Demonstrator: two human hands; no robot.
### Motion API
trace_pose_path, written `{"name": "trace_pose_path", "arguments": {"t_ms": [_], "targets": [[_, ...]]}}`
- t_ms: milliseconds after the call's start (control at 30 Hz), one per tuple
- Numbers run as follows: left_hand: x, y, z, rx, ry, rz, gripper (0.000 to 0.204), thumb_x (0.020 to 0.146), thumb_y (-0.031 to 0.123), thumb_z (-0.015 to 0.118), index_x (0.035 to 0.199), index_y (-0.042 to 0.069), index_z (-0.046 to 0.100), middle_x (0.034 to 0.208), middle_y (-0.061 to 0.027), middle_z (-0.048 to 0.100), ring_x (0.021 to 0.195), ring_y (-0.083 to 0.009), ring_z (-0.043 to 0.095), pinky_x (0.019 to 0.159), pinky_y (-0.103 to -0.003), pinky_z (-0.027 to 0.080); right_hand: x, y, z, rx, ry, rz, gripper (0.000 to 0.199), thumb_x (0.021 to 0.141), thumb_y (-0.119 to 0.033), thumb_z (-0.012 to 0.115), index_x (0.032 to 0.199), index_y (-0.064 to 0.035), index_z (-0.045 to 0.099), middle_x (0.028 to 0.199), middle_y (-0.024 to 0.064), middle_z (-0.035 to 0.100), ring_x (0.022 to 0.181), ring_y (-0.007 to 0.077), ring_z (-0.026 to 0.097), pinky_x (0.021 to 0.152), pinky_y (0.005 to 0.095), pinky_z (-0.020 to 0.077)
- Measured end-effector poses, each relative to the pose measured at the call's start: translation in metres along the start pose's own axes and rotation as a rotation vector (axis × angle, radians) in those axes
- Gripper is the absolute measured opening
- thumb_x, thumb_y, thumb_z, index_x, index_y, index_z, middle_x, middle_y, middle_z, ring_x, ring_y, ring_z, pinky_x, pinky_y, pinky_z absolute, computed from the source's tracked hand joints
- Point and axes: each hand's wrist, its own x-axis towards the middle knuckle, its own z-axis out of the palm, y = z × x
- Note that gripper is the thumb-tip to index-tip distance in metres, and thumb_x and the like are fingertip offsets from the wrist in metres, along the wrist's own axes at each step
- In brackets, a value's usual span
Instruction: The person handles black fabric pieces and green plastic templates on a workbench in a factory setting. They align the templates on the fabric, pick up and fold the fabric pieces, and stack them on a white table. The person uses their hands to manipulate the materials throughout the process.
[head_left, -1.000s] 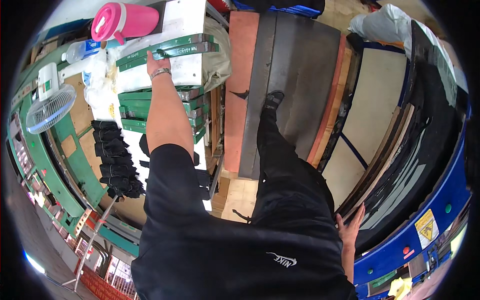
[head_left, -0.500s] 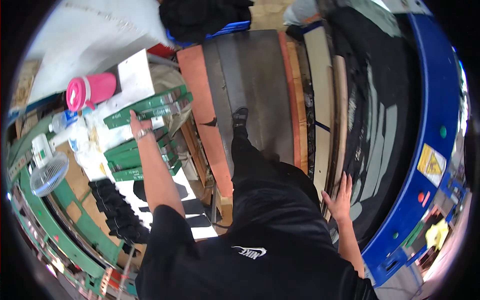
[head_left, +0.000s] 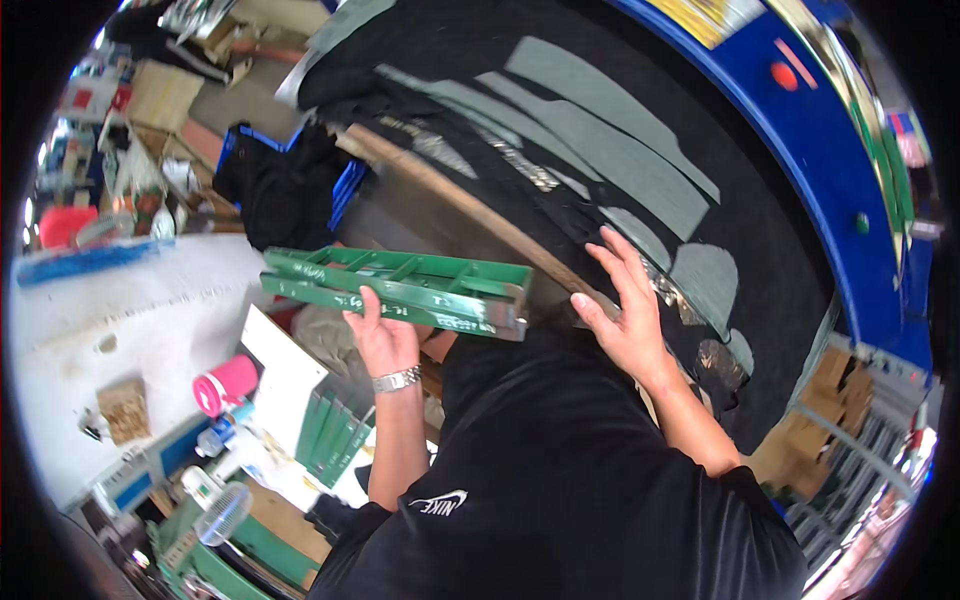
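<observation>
Head view: the left hand (head_left: 380, 335) has lifted a green metal frame (head_left: 400, 288) off the stack at the left, fingers now wrapped around its underside (it hangs level before the chest). The right hand (head_left: 625, 315), open and flat, has come up to press the dark sheet (head_left: 560, 150) on the surface.

Green frame (head_left: 400, 285): painted metal, scuffed. Black sheet (head_left: 600, 120): matt, rubbery. Wristwatch (head_left: 397, 379): shiny metal.

Black short-sleeved T-shirt, bare forearms

The person wore a black T-shirt (head_left: 560, 480) with a small white logo on the chest; a silver metal wristwatch (head_left: 397, 380) circled the left wrist, while the right hand (head_left: 625, 320) was bare.
</observation>
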Motion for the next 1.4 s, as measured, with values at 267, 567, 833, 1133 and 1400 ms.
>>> {"name": "trace_pose_path", "arguments": {"t_ms": [267, 567, 833, 1133, 1400], "targets": [[-0.068, -0.109, 0.135, 0.223, -0.305, -0.14, 0.035, 0.101, 0.009, 0.06, 0.133, 0.013, 0.046, 0.117, -0.0025, 0.059, 0.107, -0.018, 0.06, 0.092, -0.039, 0.053, -0.057, 0.041, -0.098, 0.203, 0.173, -0.249, 0.056, 0.079, -0.028, 0.083, 0.122, 0.0011, 0.063, 0.124, 0.0163, 0.064, 0.117, 0.0334, 0.06, 0.103, 0.0451, 0.0434], [-0.105, -0.195, 0.168, 0.317, -0.19, -0.314, 0.038, 0.097, -0.003, 0.06, 0.13, 0.011, 0.047, 0.123, -0.0094, 0.061, 0.113, -0.0251, 0.063, 0.101, -0.044, 0.055, -0.086, 0.125, -0.127, 0.458, 0.165, 0.003, 0.026, 0.095, -0.016, 0.062, 0.114, 0.0025, 0.065, 0.114, 0.0183, 0.066, 0.104, 0.0356, 0.065, 0.091, 0.0407, 0.0519], [-0.093, -0.209, 0.151, 0.459, -0.14, -0.464, 0.036, 0.098, 0.002, 0.063, 0.128, 0.015, 0.048, 0.121, -0.005, 0.062, 0.108, -0.0245, 0.063, 0.094, -0.044, 0.056, -0.073, 0.14, -0.125, 0.29, 0.083, 0.154, 0.023, 0.092, -0.015, 0.063, 0.109, 0.0002, 0.066, 0.103, 0.017, 0.068, 0.098, 0.037, 0.065, 0.087, 0.0433, 0.0514], [-0.06, -0.176, 0.141, 0.618, -0.347, -0.832, 0.043, 0.106, 0.043, 0.048, 0.14, 0.017, 0.047, 0.126, -0.0095, 0.063, 0.116, -0.0285, 0.062, 0.099, -0.048, 0.051, -0.022, 0.122, -0.083, -0.326, 0.133, 0.339, 0.035, 0.092, -0.035, 0.068, 0.101, -0.0012, 0.072, 0.097, 0.0177, 0.065, 0.097, 0.0378, 0.064, 0.089, 0.0482, 0.0504], [-0.047, -0.168, 0.129, 0.821, -0.461, -0.853, 0.048, 0.101, 0.052, 0.054, 0.134, 0.017, 0.051, 0.115, -0.0063, 0.064, 0.097, -0.0207, 0.067, 0.08, -0.037, 0.056, -0.017, 0.133, -0.099, 0.073, -0.133, 0.433, 0.039, 0.086, -0.038, 0.074, 0.097, 0.0, 0.074, 0.087, 0.0216, 0.072, 0.094, 0.0388, 0.069, 0.091, 0.0539, 0.0478]]}}
